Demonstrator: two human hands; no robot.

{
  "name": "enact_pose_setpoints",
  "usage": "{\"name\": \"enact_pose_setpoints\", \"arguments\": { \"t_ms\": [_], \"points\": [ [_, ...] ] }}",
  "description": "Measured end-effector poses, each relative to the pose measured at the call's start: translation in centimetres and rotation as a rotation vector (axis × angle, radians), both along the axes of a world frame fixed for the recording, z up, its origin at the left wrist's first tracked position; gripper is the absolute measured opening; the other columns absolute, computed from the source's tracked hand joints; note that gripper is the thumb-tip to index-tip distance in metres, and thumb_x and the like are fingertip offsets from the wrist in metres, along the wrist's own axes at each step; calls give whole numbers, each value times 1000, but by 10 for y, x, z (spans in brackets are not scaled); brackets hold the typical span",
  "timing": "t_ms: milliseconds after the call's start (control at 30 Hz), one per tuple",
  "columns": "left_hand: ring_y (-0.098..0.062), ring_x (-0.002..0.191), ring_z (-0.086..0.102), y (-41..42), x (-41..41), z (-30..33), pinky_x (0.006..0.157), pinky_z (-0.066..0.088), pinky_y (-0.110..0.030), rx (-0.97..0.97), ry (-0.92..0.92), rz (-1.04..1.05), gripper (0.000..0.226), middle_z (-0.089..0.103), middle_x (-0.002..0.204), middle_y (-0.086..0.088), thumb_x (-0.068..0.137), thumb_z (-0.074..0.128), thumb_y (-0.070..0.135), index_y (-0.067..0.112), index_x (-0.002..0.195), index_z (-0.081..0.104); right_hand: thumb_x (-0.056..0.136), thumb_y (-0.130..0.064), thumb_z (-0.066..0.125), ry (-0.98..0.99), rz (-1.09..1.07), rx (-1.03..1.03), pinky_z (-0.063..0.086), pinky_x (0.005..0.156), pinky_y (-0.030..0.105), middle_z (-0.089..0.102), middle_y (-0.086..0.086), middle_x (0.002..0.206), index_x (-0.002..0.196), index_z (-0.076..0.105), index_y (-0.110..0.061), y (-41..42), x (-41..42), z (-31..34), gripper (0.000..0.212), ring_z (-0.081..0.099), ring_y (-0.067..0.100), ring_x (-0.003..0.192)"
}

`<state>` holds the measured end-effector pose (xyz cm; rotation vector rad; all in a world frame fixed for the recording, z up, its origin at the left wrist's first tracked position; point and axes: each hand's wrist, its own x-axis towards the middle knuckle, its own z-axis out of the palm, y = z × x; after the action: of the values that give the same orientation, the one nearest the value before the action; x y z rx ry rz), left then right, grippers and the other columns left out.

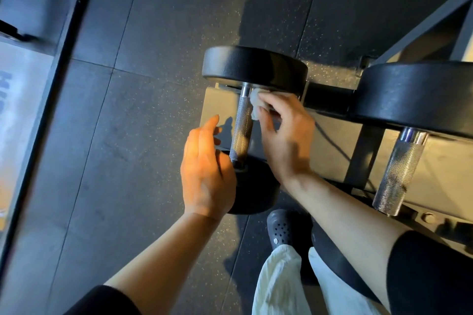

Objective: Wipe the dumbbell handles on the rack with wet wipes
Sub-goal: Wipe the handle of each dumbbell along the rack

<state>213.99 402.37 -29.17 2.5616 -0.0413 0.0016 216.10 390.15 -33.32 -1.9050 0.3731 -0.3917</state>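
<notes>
My left hand (pixel 206 169) covers part of the near head (pixel 256 186) of the dumbbell, and the foot of its handle (pixel 242 126) disappears behind my fingers. Most of the wet wipe (pixel 255 107) is tucked under my right hand (pixel 284 135), so I see only a white bunch at the fingertips. The second dumbbell's far head (pixel 414 94) runs off the right edge, and its near head is hidden behind my forearm. The mirror (pixel 18 110) at left is blurred and cut off; its lettering can't be read.
</notes>
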Motion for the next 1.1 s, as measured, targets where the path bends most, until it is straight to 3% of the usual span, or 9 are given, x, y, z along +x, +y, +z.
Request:
{"name": "enact_pose_setpoints", "arguments": {
  "t_ms": [100,200,400,467,533,633,833,1000,1100],
  "points": [
    [-15,92,51,0,0,2,80,38,-20,4,10,5,56,56,109,-8,76,30,20,6,127,50,82,-1,62,-21,102,-102,50,83,30,67,6,100,95,73,-5,5,-2,-2,17,62,20,92],
    [-15,90,51,2,0,1,79,38,-19,6,2,-6,55,55,108,-7,77,31,18,5,127,50,83,-5,64,24,252,-31,51,75,29,64,3,92,84,73,-7,7,-20,-3,10,60,16,83],
    [-20,91,52,3,0,0,80,38,-20,16,-2,-15,52,56,106,-12,79,31,16,3,126,50,74,-2,70,315,478,75,51,76,30,64,-5,82,72,70,-13,9,-36,2,12,63,11,78],
    [-20,90,51,3,1,0,81,38,-22,21,-26,-36,51,55,103,-13,78,32,12,0,124,50,77,0,67,223,446,60,50,69,30,62,-3,80,73,70,-11,7,-28,10,11,61,13,74],
    [-19,88,48,4,2,0,81,37,-23,24,-49,-53,49,55,99,-13,77,33,8,-2,122,51,79,0,64,72,284,-21,49,68,27,62,1,83,79,71,-8,5,-14,14,11,60,15,76],
    [-18,88,52,6,1,0,81,41,-25,6,-64,-64,48,56,101,-11,78,32,5,-3,120,53,81,-1,62,-34,108,-223,47,83,26,67,4,99,96,73,-8,4,4,11,19,62,23,89],
    [-13,90,54,9,-1,-1,81,37,-15,-98,-37,-63,46,58,107,-8,81,37,9,6,125,50,86,-9,48,-59,398,-551,42,77,21,68,-2,111,104,72,-12,7,-10,8,30,51,21,79],
    [-8,95,51,19,0,1,82,40,-13,-314,-1,-91,46,51,110,4,83,45,7,11,129,45,82,9,58,193,603,-335,41,72,13,68,-2,83,85,71,-11,5,-29,25,24,52,2,72],
    [-12,99,54,29,10,1,87,44,-23,-473,80,-4,46,54,110,3,81,43,0,14,125,47,75,10,64,402,794,-361,42,77,6,72,0,97,90,74,-9,6,-24,33,27,52,-13,87]
  ]
}}
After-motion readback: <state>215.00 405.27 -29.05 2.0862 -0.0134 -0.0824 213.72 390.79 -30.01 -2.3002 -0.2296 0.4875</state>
